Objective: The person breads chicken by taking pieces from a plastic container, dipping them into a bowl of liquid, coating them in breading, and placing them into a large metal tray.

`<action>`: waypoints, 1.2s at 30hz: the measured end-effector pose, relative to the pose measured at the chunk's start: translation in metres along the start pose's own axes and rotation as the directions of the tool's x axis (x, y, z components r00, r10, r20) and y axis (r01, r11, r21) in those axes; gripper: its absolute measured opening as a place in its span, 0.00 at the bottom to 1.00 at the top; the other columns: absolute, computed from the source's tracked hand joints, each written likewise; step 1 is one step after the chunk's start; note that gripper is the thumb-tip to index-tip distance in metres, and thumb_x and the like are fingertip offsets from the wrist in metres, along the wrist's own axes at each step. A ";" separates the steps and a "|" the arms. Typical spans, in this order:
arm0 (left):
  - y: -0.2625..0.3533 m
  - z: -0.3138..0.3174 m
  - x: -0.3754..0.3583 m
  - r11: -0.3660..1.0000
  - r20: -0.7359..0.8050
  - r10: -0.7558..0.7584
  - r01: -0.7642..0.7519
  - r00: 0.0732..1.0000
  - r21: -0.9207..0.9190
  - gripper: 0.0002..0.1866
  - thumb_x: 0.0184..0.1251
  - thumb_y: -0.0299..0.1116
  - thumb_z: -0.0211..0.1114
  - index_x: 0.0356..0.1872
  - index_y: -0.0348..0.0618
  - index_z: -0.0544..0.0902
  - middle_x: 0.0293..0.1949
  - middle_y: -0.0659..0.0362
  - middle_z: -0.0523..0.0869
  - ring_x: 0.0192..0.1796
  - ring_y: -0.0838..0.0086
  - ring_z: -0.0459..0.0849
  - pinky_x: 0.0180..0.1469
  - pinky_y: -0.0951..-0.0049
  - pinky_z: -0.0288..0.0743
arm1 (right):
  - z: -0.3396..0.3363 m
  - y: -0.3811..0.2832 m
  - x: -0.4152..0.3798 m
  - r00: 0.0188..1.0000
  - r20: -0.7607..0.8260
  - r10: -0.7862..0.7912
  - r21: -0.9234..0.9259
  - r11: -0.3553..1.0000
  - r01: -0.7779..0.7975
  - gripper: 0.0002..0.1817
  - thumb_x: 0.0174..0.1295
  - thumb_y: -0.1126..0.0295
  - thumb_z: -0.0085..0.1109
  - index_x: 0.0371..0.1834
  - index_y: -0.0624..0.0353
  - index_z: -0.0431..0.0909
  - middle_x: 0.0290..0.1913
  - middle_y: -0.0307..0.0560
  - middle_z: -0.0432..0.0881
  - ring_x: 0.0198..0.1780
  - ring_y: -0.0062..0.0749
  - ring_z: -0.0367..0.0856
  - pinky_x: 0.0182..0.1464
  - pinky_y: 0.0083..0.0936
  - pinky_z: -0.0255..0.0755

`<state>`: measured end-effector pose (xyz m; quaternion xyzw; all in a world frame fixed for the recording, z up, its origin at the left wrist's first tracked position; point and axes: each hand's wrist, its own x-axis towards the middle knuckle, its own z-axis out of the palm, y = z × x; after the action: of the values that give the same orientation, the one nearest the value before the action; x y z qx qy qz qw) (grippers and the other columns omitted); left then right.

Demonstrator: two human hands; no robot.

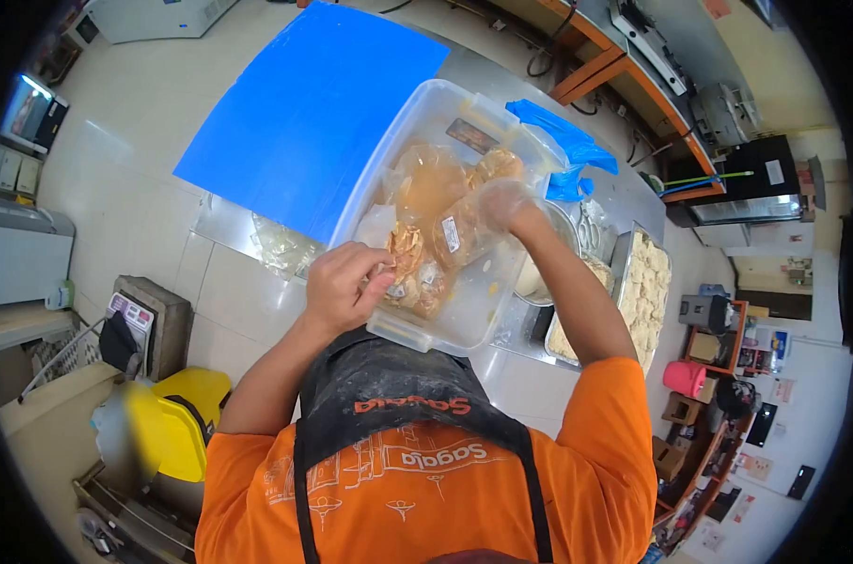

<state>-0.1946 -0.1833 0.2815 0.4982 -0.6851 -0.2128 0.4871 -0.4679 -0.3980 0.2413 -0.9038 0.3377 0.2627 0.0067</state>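
A translucent plastic tub (pixel 487 310) stands in front of me, holding several clear plastic bags with tan and brown contents. My left hand (pixel 346 287) reaches over the tub's near left side, thumb and fingers pinched on the edge of a crinkled brown plastic bag (pixel 406 249). Inside the tub on the right, my right hand (pixel 503 205) is smeared by motion, with clear film over its fingers. It is at a plastic bag with a white label (pixel 452 235). Another tan-filled bag (pixel 426 183) lies toward the back of the tub.
A large blue sheet (pixel 304 113) covers the left of the metal table. Right of the tub are a blue plastic bag (pixel 577 150), a round metal pot (pixel 532 282) and a tray of pale dough-like pieces (pixel 644 291). A yellow bin (pixel 177 437) stands at lower left.
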 end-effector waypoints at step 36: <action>-0.012 -0.009 0.001 0.981 0.047 0.093 -0.083 0.995 -0.173 0.13 0.64 0.41 0.68 0.37 0.41 0.84 0.24 0.56 0.81 0.26 0.64 0.81 0.30 0.67 0.72 | -0.054 0.012 -0.178 0.854 0.100 0.511 0.911 -0.392 0.127 0.32 0.59 0.82 0.62 0.68 0.60 0.65 0.53 0.56 0.81 0.51 0.40 0.84 0.49 0.29 0.82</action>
<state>-0.1810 -0.1869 0.2767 0.4177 -0.6989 -0.2626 0.5178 -0.5626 -0.3095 0.3747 -0.4490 0.5572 -0.3153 0.6233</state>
